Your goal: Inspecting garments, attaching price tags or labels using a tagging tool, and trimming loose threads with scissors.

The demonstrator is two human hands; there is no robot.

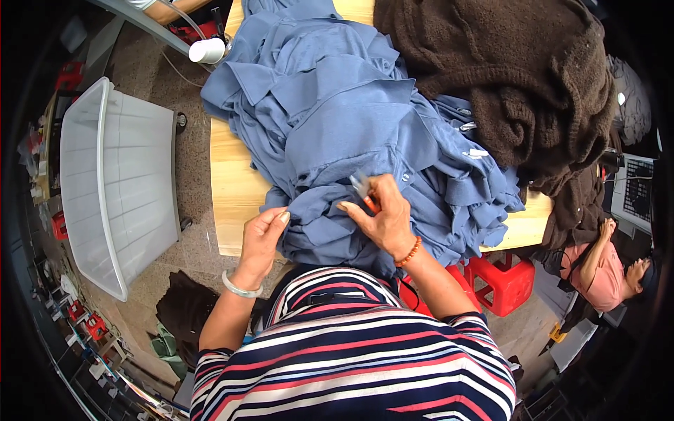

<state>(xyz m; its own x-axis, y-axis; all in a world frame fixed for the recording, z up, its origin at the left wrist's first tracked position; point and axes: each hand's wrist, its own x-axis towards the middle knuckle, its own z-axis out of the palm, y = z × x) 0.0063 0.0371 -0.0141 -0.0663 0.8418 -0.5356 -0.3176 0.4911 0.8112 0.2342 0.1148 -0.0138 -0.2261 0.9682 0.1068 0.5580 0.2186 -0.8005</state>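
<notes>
A heap of blue collared garments (344, 119) covers the middle of the wooden table (235, 203). At the heap's near left edge, my left hand (263, 238) is closed in a pinch, thumb against fingers. Whatever that pinch holds is too small to make out. My right hand (385, 217) is closed around small thread snips (361, 184) with an orange handle. Their blades, a little blurred, point away from me over the cloth. A small white button shows on the blue fabric just right of the snips.
Dark brown knitwear (505, 77) is piled at the far right. A white wheeled bin (137, 182) stands left of the table, near a white thread cone (207, 50). Red stools (502, 284) are at the table's near right. Another person (600, 274) sits at far right.
</notes>
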